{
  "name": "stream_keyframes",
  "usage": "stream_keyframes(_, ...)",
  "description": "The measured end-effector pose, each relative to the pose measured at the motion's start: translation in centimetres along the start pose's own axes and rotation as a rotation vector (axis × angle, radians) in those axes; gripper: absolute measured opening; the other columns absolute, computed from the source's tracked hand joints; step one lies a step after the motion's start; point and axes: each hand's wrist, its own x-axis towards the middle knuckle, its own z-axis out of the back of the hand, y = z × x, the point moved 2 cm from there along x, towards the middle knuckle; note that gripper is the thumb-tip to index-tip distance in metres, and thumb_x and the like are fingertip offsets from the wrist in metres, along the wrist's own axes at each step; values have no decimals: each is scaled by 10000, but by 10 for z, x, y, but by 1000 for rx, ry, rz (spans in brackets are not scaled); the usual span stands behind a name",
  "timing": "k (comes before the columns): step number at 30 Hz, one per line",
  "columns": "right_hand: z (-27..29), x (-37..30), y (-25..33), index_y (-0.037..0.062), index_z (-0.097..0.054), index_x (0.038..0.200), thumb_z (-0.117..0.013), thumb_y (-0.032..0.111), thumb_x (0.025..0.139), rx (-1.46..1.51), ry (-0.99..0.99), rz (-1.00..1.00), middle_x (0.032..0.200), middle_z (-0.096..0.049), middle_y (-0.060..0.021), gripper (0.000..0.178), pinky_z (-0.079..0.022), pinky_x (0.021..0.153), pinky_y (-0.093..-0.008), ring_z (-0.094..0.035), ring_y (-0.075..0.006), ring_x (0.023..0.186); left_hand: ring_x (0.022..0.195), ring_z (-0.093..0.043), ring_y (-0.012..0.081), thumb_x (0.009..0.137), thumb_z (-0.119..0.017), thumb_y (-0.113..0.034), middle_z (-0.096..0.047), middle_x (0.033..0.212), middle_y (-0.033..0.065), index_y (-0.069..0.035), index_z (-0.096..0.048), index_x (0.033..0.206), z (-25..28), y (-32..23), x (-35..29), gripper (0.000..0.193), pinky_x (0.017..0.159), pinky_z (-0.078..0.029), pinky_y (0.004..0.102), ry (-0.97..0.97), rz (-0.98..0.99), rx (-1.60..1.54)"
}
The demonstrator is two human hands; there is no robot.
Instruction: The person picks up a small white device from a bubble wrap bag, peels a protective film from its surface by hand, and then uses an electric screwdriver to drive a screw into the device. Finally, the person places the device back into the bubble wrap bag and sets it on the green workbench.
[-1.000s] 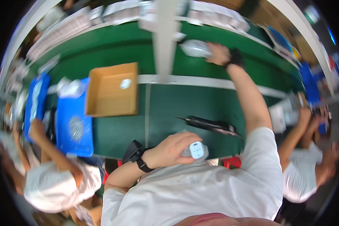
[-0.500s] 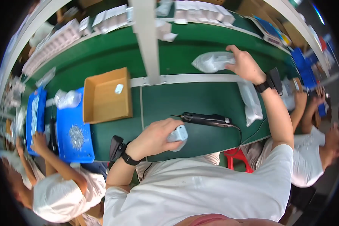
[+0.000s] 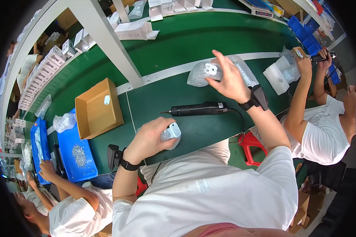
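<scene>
My left hand (image 3: 149, 136) is closed around a small white plastic housing (image 3: 172, 132) with rounded corners and dark spots on its top. Clear wrapping shows below that piece, just over the bench. Farther off to the right, my right hand (image 3: 235, 81) has thumb and index finger on either side of a bubble-wrap bag (image 3: 197, 74). A white piece with square openings (image 3: 211, 69) shows at the bag's end between those fingers. Between my hands a black electric screwdriver (image 3: 199, 109) lies on the green bench, its bit pointing left and its cable running right.
An open cardboard box (image 3: 101, 124) stands left, beside a blue tray (image 3: 69, 156) holding small metal parts. More bubble wrap (image 3: 245, 68) lies behind my right hand. A metal post (image 3: 114, 51) rises from the bench rail. Co-workers' hands (image 3: 47, 170) work on both sides. White boxes line the far shelf.
The view has turned and shifted. My right hand has come nearer with the bubble-wrap bag, from beyond the rail to its near side. My left hand still grips the white housing.
</scene>
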Motion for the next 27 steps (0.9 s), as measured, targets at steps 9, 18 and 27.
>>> stream_keyframes(9,-15,-5,-2,0,-356,1438,-845,70,684,-43,-50,249,1070,-645,-166,901,-520,850,-420,-617,-347,989,971,-658,313,703,-793,-90,-662,1077,127,-38,-608,1161,4,-1,-5,497,864,-521,364,-99,19,-107)
stream_keyframes(18,-15,-15,-6,-16,-383,1377,-850,23,606,-46,-152,391,1059,-640,-168,902,-524,848,-449,-615,-382,995,1071,-631,280,707,-781,-60,-653,1147,127,-31,-602,1179,-12,4,-2,505,941,-492,371,-187,-18,-318)
stream_keyframes(27,-6,-20,-5,-32,-416,1346,-848,14,579,-63,-211,411,1053,-643,-178,881,-529,879,-444,-625,-392,993,1128,-608,269,734,-756,-47,-641,1182,134,-33,-573,1228,-22,10,3,527,992,-460,381,-235,2,-506)
